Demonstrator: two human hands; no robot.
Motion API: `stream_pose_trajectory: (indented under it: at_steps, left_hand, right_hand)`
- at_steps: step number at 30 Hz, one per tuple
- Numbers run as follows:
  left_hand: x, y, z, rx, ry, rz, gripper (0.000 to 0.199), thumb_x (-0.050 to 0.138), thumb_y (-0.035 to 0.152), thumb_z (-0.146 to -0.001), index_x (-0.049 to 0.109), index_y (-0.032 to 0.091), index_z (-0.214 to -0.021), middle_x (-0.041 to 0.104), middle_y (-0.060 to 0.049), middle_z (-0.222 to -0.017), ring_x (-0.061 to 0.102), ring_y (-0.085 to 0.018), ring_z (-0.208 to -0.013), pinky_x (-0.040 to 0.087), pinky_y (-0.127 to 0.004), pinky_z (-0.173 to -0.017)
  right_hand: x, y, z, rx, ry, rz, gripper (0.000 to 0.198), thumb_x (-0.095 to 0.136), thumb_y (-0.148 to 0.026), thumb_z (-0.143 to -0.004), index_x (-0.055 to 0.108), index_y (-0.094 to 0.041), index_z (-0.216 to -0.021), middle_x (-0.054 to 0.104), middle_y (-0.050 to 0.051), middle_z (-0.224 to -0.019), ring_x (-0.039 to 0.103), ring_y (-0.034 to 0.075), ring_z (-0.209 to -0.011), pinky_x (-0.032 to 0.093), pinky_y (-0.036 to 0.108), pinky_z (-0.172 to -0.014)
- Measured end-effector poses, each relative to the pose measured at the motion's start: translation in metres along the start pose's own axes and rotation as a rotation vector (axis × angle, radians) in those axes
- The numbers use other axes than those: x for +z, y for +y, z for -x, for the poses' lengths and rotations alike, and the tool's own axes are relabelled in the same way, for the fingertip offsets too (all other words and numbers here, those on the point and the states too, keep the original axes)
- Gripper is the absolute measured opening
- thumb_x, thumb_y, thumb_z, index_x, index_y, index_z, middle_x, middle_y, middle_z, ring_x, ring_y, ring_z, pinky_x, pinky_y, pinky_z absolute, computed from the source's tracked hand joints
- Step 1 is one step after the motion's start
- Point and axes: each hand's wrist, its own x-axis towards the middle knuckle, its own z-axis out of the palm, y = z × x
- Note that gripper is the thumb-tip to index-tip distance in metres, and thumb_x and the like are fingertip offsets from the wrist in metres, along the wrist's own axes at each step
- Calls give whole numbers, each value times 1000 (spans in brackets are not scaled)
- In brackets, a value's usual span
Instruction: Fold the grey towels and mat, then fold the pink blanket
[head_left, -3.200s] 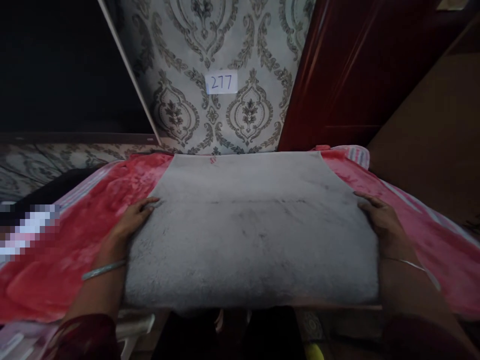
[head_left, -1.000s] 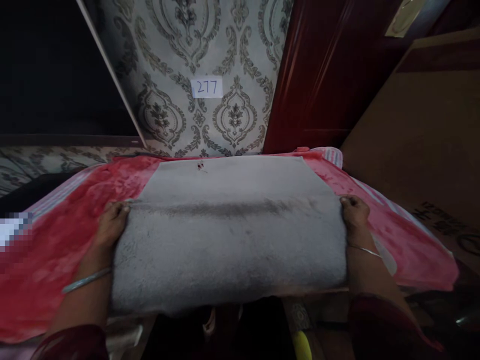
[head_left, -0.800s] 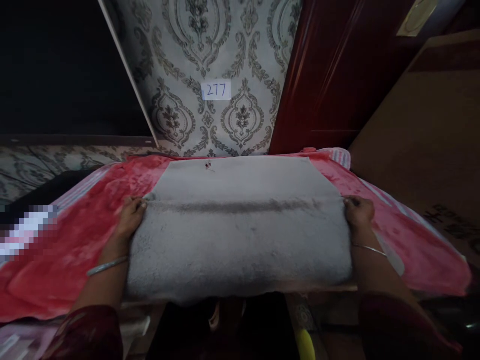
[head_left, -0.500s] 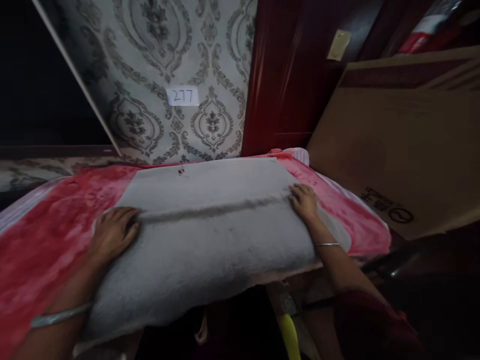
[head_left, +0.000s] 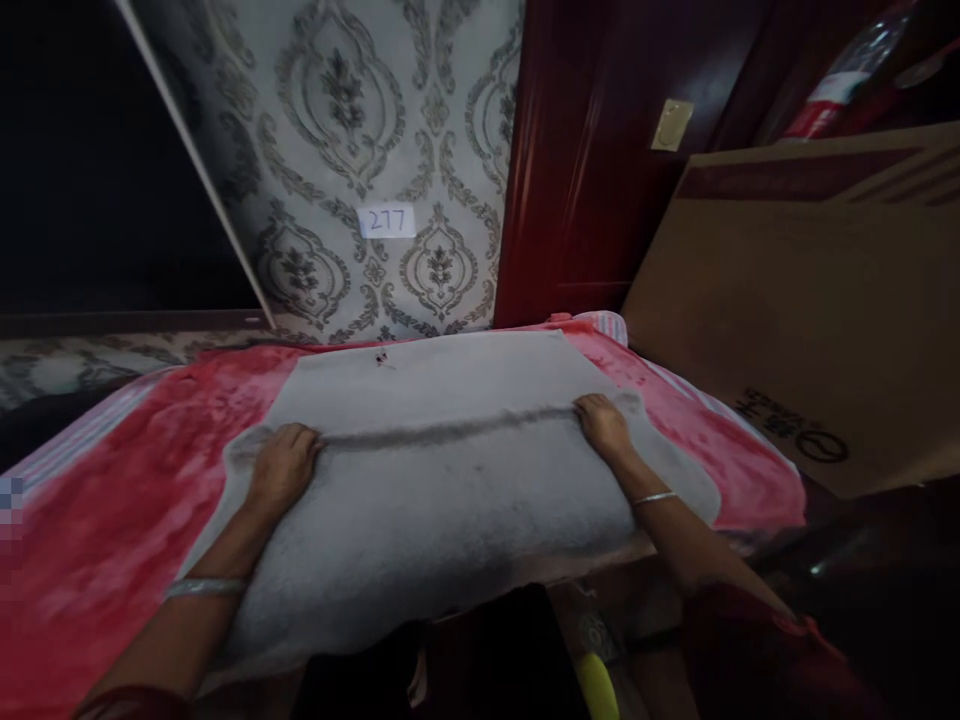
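Note:
A pale grey, fuzzy cloth (head_left: 420,520) lies over a red-pink blanket, its front part hanging over the near edge. Across it runs a dark, furry-looking line or fold. My left hand (head_left: 281,465) is closed on the cloth at the left end of this line, fingers curled down. At the line's right end, my right hand (head_left: 602,425) pinches the cloth between thumb and fingers. Small dark red marks (head_left: 382,358) show on the cloth's far part. What lies under the fingertips is hidden.
The red-pink blanket (head_left: 142,480) spreads out on both sides. Behind it are a patterned wall with a "277" label (head_left: 387,220) and a dark red door (head_left: 577,170). A big cardboard box (head_left: 787,300) stands at right; a black screen (head_left: 112,180) is at left.
My left hand has moved inward to the right along the line, and its fingers have curled onto the cloth. My right hand's fingers have closed too. The view has shifted slightly.

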Motion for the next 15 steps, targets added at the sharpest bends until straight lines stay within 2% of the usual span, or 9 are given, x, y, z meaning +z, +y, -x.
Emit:
stream_pose_trajectory:
  at_steps: [4,8,10,15]
  left_hand:
    - [-5,3,5,-19,23,-34,28,39,29,-96,64,19,-88,67,-15,-93,62,-30,-94,47,-42,-85]
    - [-11,2,9,-74,-114,-60,27,44,34,-94,66,18,-93,69,-16,-95,63,-32,-95,47,-45,-86]
    - [-16,3,11,-110,-137,-77,26,45,34,-94,66,18,-91,69,-16,-95,64,-32,-96,47,-45,-85]
    - [-42,4,17,-115,-15,-82,24,44,32,-94,61,20,-85,66,-14,-89,62,-30,-93,46,-41,-82]
  right_hand:
    - [3,2,7,3,139,-23,26,44,-20,-96,69,-18,-99,70,14,-99,61,27,-98,49,38,-89]
    - [-7,1,12,-12,200,-8,26,43,-21,-95,69,-17,-98,70,15,-96,62,27,-96,51,41,-87]
    - [-16,-2,12,-20,206,0,25,44,-21,-94,68,-18,-98,70,14,-95,62,27,-94,51,42,-86]
    - [-55,-8,16,-49,246,13,24,45,-23,-91,68,-20,-99,70,12,-94,62,27,-91,51,41,-83]
